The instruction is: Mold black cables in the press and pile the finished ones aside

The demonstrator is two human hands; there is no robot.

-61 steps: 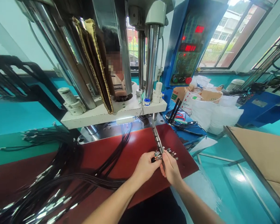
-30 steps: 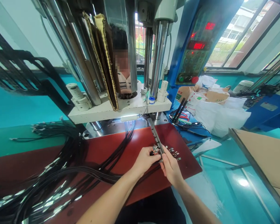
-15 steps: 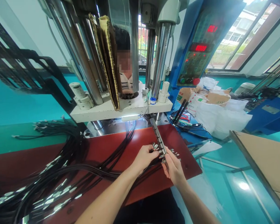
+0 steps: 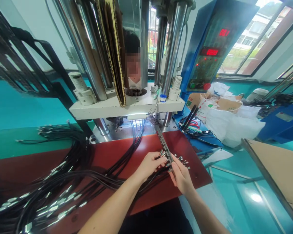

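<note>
My left hand (image 4: 148, 165) is closed on a small bunch of black cable ends with metal connectors (image 4: 162, 154), beside a long metal fixture strip (image 4: 163, 143) that lies on the red work mat (image 4: 117, 156). My right hand (image 4: 181, 174) is closed on the near end of that strip. The two hands almost touch. A few small metal connectors (image 4: 183, 159) lie loose on the mat just right of the strip. The cables trail left from my left hand across the mat.
A press machine with a white platen (image 4: 127, 107) and steel columns stands behind the mat; black cables (image 4: 136, 130) run under it. A heap of cables (image 4: 46, 191) fills the left. Another person sits behind the press. A blue control panel (image 4: 210, 52), white bags (image 4: 229, 123) and a cardboard sheet (image 4: 278, 162) are to the right.
The view has shifted a little; the press now sits higher. Both hands stay at the near end of the strip, with the left fingers working the connectors slightly.
</note>
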